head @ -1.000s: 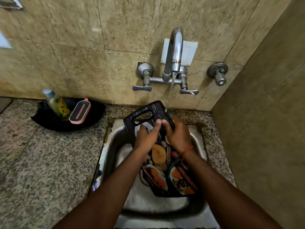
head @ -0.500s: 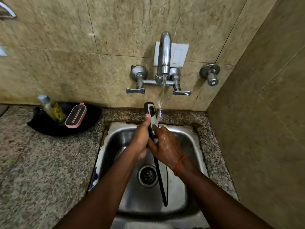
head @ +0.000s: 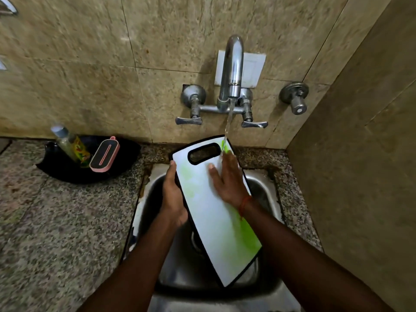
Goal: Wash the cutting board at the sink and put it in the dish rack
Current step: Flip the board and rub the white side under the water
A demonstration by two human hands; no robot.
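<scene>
The cutting board (head: 211,219) is held tilted over the steel sink (head: 147,194), its white side with green stains facing up and its handle hole toward the wall. My left hand (head: 172,197) grips the board's left edge. My right hand (head: 227,179) lies flat on the white face near the handle, fingers spread. Water runs from the tap (head: 231,70) and lands on the board's top right corner by my right fingers. No dish rack is in view.
A black dish (head: 67,172) on the granite counter at left holds a soap bottle (head: 67,143) and a pink-rimmed scrubber (head: 104,154). A tiled wall stands close on the right. A separate valve (head: 296,97) sticks out of the back wall.
The board was turned over: printed dark side up a second ago, edge-on half a second ago, white side up now. My right hand went from gripping to lying flat on it.
</scene>
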